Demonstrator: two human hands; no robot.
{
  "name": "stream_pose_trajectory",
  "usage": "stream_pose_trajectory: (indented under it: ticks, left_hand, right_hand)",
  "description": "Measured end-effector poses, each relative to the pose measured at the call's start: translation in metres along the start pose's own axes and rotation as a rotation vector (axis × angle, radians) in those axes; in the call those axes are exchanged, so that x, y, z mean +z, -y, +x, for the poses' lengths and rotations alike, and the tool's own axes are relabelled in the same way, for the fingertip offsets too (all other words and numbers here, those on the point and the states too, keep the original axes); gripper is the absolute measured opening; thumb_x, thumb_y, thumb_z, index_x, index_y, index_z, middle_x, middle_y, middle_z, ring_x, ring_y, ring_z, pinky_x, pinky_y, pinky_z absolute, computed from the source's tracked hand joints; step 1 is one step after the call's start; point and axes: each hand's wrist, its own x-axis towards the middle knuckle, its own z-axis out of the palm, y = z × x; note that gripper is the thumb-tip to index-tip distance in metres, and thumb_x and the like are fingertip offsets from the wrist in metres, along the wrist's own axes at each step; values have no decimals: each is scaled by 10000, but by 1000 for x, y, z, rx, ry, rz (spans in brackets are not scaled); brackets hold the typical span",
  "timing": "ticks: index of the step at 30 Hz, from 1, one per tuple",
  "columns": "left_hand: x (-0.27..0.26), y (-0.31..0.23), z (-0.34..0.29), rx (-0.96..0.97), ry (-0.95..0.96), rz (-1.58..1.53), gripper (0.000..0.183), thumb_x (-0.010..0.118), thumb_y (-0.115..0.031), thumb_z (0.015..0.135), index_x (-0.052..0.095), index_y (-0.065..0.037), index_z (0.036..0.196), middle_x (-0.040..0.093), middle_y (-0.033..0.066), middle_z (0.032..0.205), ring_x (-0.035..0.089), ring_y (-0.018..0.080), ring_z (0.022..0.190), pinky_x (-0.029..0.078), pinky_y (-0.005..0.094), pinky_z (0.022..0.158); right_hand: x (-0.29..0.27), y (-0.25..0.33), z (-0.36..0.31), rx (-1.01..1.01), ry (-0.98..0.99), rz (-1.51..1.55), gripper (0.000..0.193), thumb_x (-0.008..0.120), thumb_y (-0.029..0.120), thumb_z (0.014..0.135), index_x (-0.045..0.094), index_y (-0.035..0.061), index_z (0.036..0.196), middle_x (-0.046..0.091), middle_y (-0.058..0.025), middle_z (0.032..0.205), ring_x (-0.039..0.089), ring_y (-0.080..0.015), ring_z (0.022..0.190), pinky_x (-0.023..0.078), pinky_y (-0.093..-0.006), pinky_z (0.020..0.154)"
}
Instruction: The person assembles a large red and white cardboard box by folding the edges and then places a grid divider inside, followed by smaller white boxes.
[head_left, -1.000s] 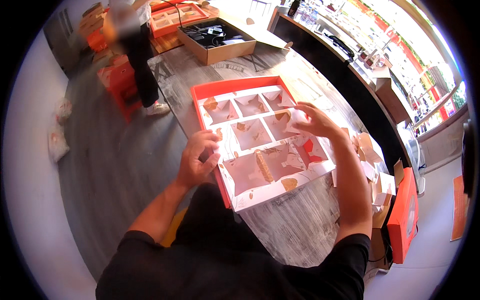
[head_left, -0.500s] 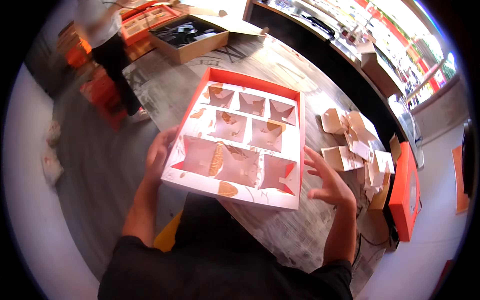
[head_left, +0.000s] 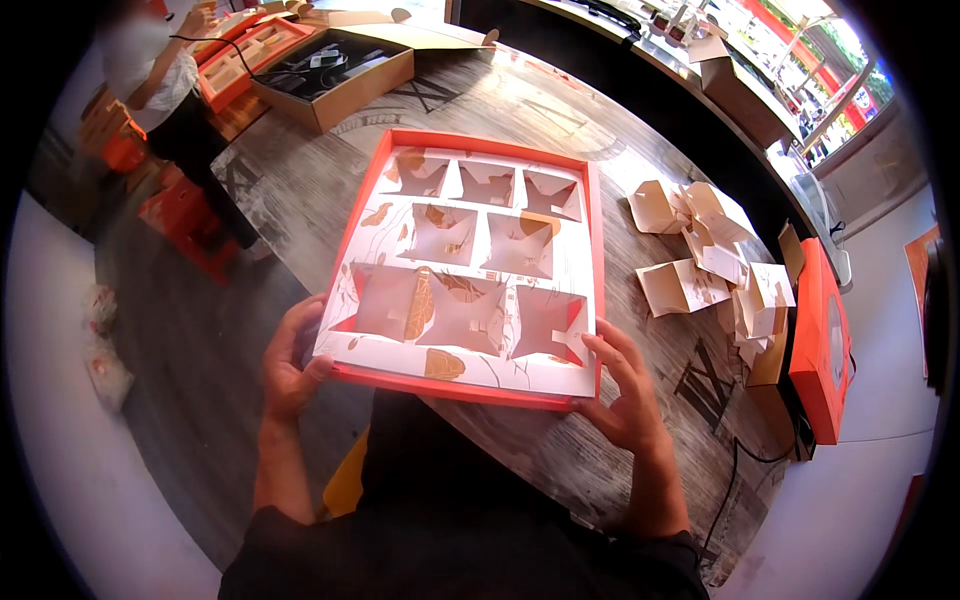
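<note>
Since support seems needed at both near corners, the left hand (head_left: 292, 362) is curled around one side of the red box (head_left: 450, 389), while the half-closed right hand (head_left: 628, 393) grips the other. The box is over the near side of the desk (head_left: 530, 445). Its white insert (head_left: 481, 236) has eight compartments, no contents visible. Beyond, a brown carton (head_left: 365, 95) holds dark cables (head_left: 350, 72).

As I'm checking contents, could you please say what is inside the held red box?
The red box holds a white insert with openings; anything beneath its solid parts is hidden.
</note>
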Motion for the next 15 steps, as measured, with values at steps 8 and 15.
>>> stream_pose_trajectory:
  ticks: [8, 15]
  left_hand:
    - [4, -12, 0, 47, -15, 464, 442, 779, -191, 897, 681, -15, 1291, 562, 203, 1471, 574, 329, 1346, 477, 431, 1118]
    - [14, -42, 19, 45, 96, 718, 547, 793, -163, 805, 669, -23, 1318, 527, 239, 1519, 531, 388, 1399, 443, 453, 1150]
  right_hand:
    - [-1, 4, 3, 32, 7, 4, 618, 889, 272, 821, 681, 149, 1390, 523, -187, 1547, 567, -404, 1360, 488, -515, 1111]
    - [-14, 17, 11, 86, 175, -226, 654, 868, 243, 824, 630, 124, 1421, 475, -184, 1589, 464, -395, 1462, 409, -523, 1183]
